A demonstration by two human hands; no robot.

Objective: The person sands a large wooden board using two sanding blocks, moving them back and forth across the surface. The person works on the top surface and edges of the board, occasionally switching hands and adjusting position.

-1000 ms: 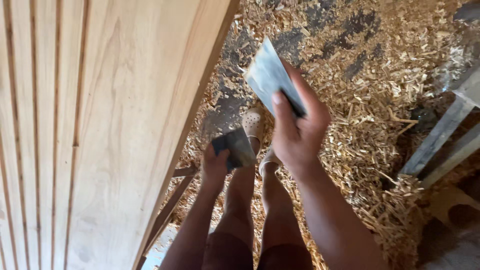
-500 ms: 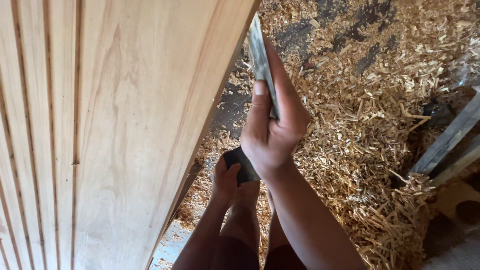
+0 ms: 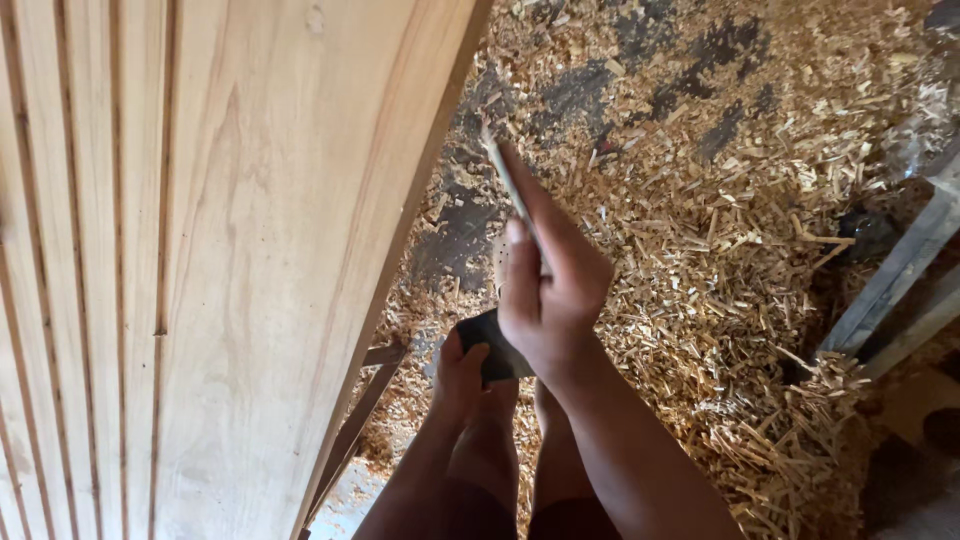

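Right hand (image 3: 548,300) pinches thin sheet (image 3: 510,185) edge-on, clear of panel edge (image 3: 425,190); left hand (image 3: 462,375) grips dark block (image 3: 492,345).

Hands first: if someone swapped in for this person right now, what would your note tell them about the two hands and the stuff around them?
Right hand: raised, pinching a thin flat sheet, seen edge-on, between thumb and fingers.
Left hand: lower down, holding a small dark block.
Wooden panel: large, grooved with long parallel slots, fills the left side; neither hand touches it.
Floor: thick with wood shavings; grey metal bars lie at the right edge.
Done or left: cannot tell from this view; the panel's broad face looks smooth and bare.
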